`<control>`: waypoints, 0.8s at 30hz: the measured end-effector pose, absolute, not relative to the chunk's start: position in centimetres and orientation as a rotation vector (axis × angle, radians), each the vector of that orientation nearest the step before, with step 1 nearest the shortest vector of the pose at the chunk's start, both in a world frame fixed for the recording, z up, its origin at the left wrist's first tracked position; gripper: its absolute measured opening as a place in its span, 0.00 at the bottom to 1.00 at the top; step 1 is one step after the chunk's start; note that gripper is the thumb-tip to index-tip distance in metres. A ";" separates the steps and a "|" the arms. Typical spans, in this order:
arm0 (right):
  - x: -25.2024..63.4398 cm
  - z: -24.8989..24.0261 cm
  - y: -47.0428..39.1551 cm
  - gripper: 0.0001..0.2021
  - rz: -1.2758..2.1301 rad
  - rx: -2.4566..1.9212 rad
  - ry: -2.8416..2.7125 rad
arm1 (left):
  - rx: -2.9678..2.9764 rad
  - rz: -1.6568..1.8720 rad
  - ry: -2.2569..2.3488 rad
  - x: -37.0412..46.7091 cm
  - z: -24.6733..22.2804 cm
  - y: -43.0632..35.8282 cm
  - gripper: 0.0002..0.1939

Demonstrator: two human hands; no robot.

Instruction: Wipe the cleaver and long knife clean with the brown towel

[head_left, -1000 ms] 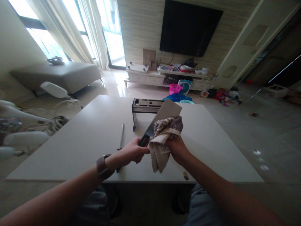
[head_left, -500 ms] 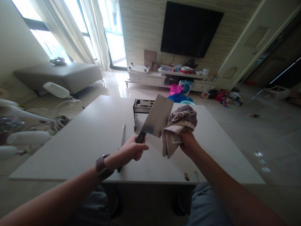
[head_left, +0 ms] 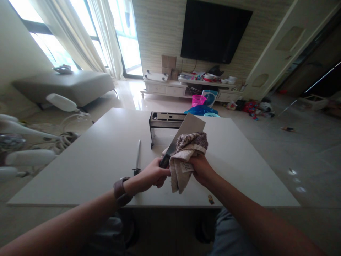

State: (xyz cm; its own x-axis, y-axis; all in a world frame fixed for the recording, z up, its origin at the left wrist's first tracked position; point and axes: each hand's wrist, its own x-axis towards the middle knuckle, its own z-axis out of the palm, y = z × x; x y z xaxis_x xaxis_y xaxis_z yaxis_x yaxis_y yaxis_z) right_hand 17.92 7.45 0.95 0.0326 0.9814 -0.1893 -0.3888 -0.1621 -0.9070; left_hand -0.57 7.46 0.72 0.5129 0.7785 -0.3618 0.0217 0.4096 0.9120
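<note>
A cleaver with a broad grey blade (head_left: 194, 123) and a dark handle is held above the white table (head_left: 93, 167). My left hand (head_left: 152, 175) is closed round its handle, with the blade pointing up and to the right. My right hand (head_left: 201, 168) grips a bunched brown and beige cloth (head_left: 183, 156), which lies against the blade and hides its lower part. Behind the cleaver stands a knife block or rack (head_left: 166, 119) with slots in its top. A honing steel (head_left: 138, 156) lies on the table to the left, its handle partly behind my left wrist.
A small colourful sticker (head_left: 211, 199) is at the table's near edge. Past the far edge are a blue plastic bag (head_left: 202, 110), a pink basket (head_left: 198, 100) and a teal basket (head_left: 212, 115). White chairs (head_left: 32, 156) stand at the left.
The cloth in my right hand has moved left and down onto the cleaver, covering the lower blade. My left hand and the cleaver have shifted slightly right.
</note>
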 end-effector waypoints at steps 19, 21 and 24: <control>20.6 1.7 9.1 0.20 1.333 -1.059 -0.754 | 0.976 0.650 0.849 -2.7 0.8 8.3 0.18; 20.7 1.5 9.3 0.21 1.348 -1.059 -0.718 | 0.966 0.642 0.845 -2.8 0.6 8.3 0.18; 20.4 1.2 9.3 0.21 1.408 -1.053 -0.717 | 0.964 0.626 0.852 -2.6 0.4 8.2 0.17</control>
State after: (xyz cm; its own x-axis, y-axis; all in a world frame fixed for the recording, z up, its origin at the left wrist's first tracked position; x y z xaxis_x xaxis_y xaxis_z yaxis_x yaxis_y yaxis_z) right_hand 20.44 9.26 1.22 0.0841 0.9789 -0.1862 -0.4249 -0.1338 -0.8953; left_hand -2.65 8.20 0.41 0.5300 0.7785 -0.3361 -0.0875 0.4445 0.8915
